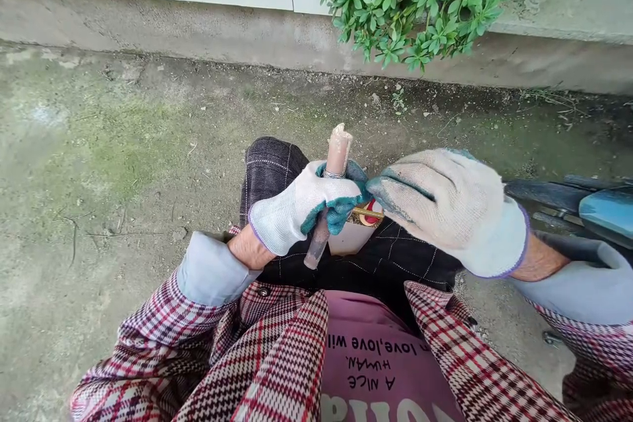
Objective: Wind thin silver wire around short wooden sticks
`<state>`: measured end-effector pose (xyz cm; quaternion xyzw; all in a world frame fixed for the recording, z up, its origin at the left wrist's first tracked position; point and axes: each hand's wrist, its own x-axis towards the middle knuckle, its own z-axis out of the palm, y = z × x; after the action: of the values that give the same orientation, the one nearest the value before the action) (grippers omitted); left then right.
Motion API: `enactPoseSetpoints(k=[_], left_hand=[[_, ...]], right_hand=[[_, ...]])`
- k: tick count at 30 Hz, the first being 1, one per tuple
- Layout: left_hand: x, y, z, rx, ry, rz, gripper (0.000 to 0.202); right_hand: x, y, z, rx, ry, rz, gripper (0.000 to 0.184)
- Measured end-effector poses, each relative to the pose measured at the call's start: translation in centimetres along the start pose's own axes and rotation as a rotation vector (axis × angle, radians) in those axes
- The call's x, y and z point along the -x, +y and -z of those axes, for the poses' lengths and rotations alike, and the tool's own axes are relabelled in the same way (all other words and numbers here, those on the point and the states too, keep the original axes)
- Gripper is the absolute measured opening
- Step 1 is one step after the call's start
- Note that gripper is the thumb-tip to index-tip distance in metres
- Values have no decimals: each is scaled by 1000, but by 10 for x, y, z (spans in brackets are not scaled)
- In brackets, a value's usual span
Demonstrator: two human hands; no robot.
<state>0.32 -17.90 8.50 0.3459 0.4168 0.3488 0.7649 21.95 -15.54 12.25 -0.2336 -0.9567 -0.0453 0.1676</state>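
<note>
A thick, pale brown wooden stick point(338, 154) with a splintered upper end stands tilted in front of my lap. My left hand point(301, 204), in a white knit glove with green coated palm, is wrapped round its middle. Thin wire point(333, 175) circles the stick just above the fingers. My right hand point(440, 204), gloved alike, has its fingers pressed together, tips meeting the left hand's thumb side. Whatever they pinch is hidden. Between the hands a thin yellowish rod point(366, 212) shows, its ends covered, in front of something red and white.
Dark checked trousers point(415, 257) cover my knees, with a pale flat surface point(351, 239) between them. A low wall point(222, 30) with white tile edging runs ahead, and a leafy green plant point(420, 0) overhangs it. A blue and black object point(603, 214) stands at the right.
</note>
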Motion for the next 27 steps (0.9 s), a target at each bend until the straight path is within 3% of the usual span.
enactPoseSetpoints(k=[2, 5, 8, 12, 15, 17, 19, 21, 23, 25, 27], left_hand=[[0, 0, 1, -19, 4, 0, 8], [-1, 0, 0, -87, 39, -45, 5], [0, 1, -4, -301, 190, -157, 6], [3, 0, -6, -780, 419, -411, 10], [5, -1, -2, -1343, 300, -625, 10], [4, -3, 1, -1680, 125, -795, 20], [3, -5, 2, -1861, 2, -955, 31], [1, -7, 1, -1879, -61, -1019, 33], [-2, -9, -1, -1748, -80, -929, 24], [-4, -9, -1, -1480, 5, -714, 14], [-7, -7, -1, -1138, 155, -499, 10]], right_hand=[[-3, 2, 1, -30, -9, 13, 24], [-6, 5, -1, -100, -79, -83, 21], [-9, 4, -9, -86, -110, -135, 18], [-13, -1, -21, -91, -111, -290, 13], [-12, 2, -34, -408, -105, -544, 15], [-5, 8, -45, -807, -160, -689, 21], [4, 13, -57, -1224, -246, -816, 26], [15, 16, -65, -1515, -308, -941, 34], [22, 15, -66, -1598, -320, -1019, 37], [25, 13, -58, -1484, -273, -1020, 34], [25, 9, -43, -1187, -141, -942, 24]])
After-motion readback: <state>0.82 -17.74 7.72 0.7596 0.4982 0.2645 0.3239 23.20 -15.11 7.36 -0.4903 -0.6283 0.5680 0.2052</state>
